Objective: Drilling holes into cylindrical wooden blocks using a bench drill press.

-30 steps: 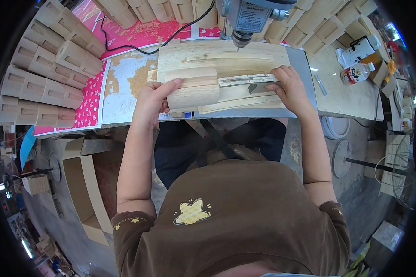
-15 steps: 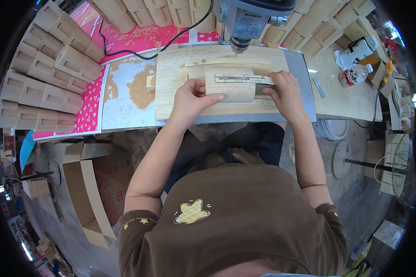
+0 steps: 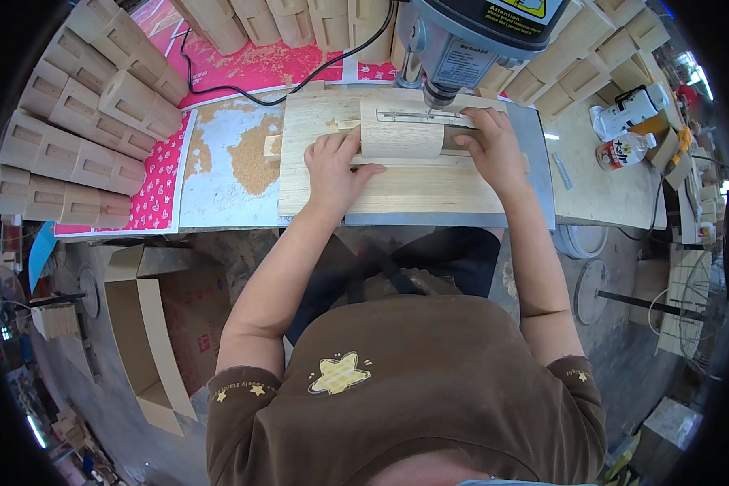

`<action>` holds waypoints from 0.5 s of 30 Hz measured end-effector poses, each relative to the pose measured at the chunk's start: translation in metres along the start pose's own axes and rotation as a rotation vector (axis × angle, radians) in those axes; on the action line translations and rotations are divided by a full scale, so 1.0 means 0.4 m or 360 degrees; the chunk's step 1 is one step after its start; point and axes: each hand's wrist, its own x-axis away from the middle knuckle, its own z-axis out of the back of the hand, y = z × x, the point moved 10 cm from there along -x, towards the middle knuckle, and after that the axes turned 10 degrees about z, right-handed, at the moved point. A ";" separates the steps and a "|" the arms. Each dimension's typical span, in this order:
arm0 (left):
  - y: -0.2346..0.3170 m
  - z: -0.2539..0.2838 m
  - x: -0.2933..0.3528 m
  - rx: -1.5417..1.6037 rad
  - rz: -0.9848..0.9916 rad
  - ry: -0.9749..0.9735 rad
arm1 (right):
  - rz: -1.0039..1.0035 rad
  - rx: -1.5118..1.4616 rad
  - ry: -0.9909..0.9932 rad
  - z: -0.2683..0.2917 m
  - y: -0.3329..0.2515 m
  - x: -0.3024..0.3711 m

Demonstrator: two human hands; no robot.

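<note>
Wood block parked under the little drill, both hands on the job.

So the wooden block (image 3: 401,139) is lying on the flat board (image 3: 316,190), with a slotted strip (image 3: 405,117) along its top and the drill (image 3: 458,69) right above the strip's right part; can't tell if the bit's touching. Left hand (image 3: 334,170) has its thumb spread from the fingers, index up against the block's left end, while the right hand (image 3: 496,148) is pinching the strip's right end between thumb and fingers. Sawdust (image 3: 255,158) is heaped left of the board, plus more wood pieces (image 3: 77,154) stacked further left.
</note>
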 end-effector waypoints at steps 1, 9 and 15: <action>0.003 0.000 -0.002 -0.0018 -0.0037 -0.0013 | -0.0059 -0.0182 0.0041 0.007 0.009 0.001; 0.015 -0.007 -0.003 0.0023 -0.0011 -0.0056 | 0.0006 -0.0625 0.1305 0.446 0.075 -0.146; 0.012 -0.007 -0.003 0.0000 -0.0026 -0.0032 | -0.0113 -0.0283 0.0743 0.416 0.011 -0.328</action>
